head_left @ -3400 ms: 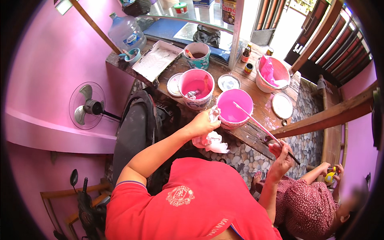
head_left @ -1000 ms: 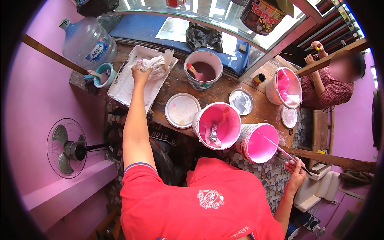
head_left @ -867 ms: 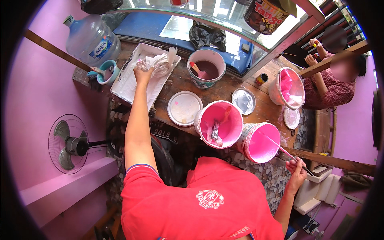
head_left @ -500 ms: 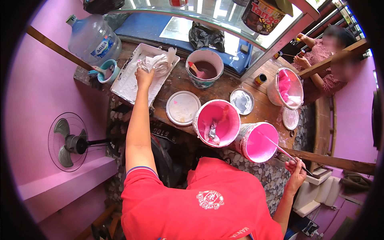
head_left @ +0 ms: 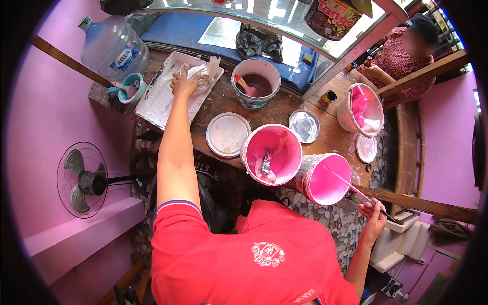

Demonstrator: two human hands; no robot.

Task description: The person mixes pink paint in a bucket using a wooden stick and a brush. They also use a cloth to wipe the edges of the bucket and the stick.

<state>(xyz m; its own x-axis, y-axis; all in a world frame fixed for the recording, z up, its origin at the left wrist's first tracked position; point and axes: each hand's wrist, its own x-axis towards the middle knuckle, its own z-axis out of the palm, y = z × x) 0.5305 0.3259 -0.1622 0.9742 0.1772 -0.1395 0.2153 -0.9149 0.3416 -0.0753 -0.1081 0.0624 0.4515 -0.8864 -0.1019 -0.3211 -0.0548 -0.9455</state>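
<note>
My left hand reaches into a white paint tray, fingers spread beside a crumpled white rag. The rag looks loose in the tray's far end. My right hand is closed around a long thin stick, pink along most of its length and dark at the near end. Its far end leans into a tilted bucket of bright pink paint. Left of that bucket stands another pink-coated bucket with a brush and crumpled foil-like scraps inside.
Several things crowd the wooden table: a bucket of brownish liquid with a brush, round lids, a small can and a bucket with pink cloth. A water jug stands far left. A co-worker sits far right.
My left hand has let go of the rag, which now lies lower in the tray, and its fingers have spread. The co-worker has shifted. My right hand keeps its grip on the stick.
</note>
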